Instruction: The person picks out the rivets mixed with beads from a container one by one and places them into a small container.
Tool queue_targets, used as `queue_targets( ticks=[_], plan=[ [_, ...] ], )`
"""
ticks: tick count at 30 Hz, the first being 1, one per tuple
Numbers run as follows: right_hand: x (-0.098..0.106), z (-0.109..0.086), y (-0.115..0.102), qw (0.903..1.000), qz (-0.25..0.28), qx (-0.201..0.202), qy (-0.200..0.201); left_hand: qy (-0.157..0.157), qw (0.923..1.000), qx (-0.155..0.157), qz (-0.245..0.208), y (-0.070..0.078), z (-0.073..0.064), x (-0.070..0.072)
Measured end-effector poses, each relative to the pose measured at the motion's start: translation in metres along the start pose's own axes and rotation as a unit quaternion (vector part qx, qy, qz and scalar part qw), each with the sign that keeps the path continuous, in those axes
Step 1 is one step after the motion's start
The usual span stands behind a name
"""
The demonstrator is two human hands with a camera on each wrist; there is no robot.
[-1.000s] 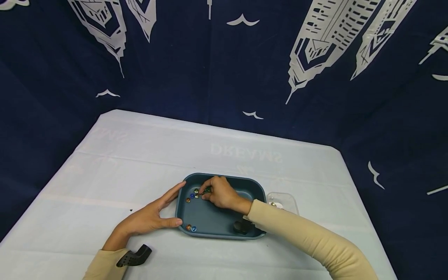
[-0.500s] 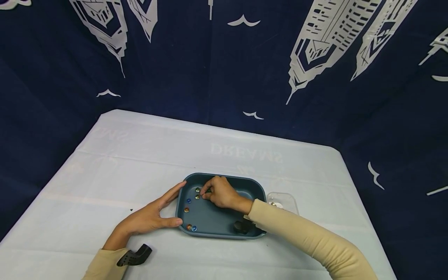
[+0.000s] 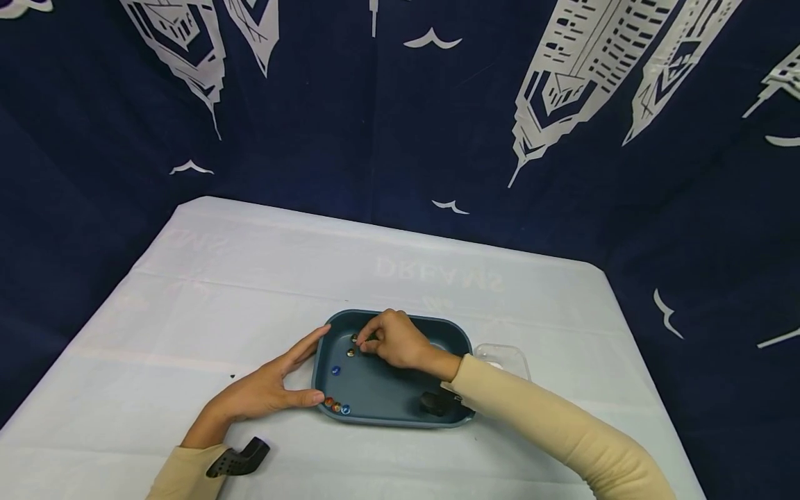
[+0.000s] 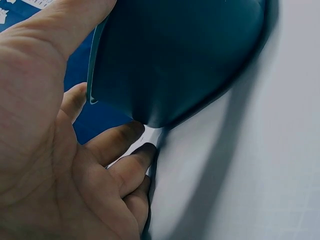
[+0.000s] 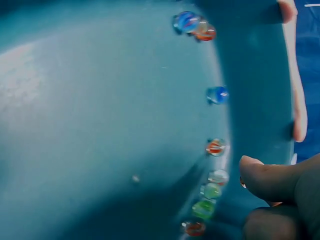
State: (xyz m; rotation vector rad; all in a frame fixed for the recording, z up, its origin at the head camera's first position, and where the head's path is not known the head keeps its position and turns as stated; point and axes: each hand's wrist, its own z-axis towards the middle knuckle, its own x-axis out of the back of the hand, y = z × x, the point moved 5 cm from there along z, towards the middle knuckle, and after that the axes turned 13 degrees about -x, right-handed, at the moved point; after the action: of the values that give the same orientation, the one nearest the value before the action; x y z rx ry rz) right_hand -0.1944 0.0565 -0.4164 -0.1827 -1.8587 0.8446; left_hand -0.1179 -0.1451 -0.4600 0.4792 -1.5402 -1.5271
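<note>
A blue-grey tray [image 3: 394, 421] lies on the white table. My left hand [image 3: 265, 389] spans its left end, thumb at the near corner and index fingertip at the far rim. In the left wrist view the fingers [image 4: 115, 142] lie spread along the tray's outer wall. My right hand [image 3: 398, 340] is inside the tray's far-left part, thumb and fingers pinching a marble [image 5: 243, 182], mostly hidden behind the thumb. Several glass marbles line the tray's left side: a blue marble [image 3: 336, 371], a cluster with an orange marble [image 3: 329, 401] at the near corner, and green marbles [image 5: 203, 209] near my right fingertips.
A clear plastic box [image 3: 507, 357] stands right of the tray, partly behind my right sleeve [image 3: 544, 423]. Black wrist cameras hang at both wrists, one [image 3: 239, 460] on the left. A dark blue patterned cloth [image 3: 350, 125] rises behind the table.
An orange marble has rolled along the tray's left side to join the orange and blue ones at the near corner. A blue marble has moved nearer too. Both hands stay about where they were.
</note>
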Motion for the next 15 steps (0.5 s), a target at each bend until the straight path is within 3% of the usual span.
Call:
queue_targets(
  ticks=[9,15],
  plan=[
    [0.022,-0.022,-0.004,0.9993,0.034,0.007,-0.011,0.003,1.0000,0.004,0.007,-0.002,-0.001,0.000],
    [0.049,-0.048,0.006,0.9974,0.069,-0.020,-0.001,0.005,0.9999,-0.001,0.016,0.000,0.000,-0.001]
  ],
)
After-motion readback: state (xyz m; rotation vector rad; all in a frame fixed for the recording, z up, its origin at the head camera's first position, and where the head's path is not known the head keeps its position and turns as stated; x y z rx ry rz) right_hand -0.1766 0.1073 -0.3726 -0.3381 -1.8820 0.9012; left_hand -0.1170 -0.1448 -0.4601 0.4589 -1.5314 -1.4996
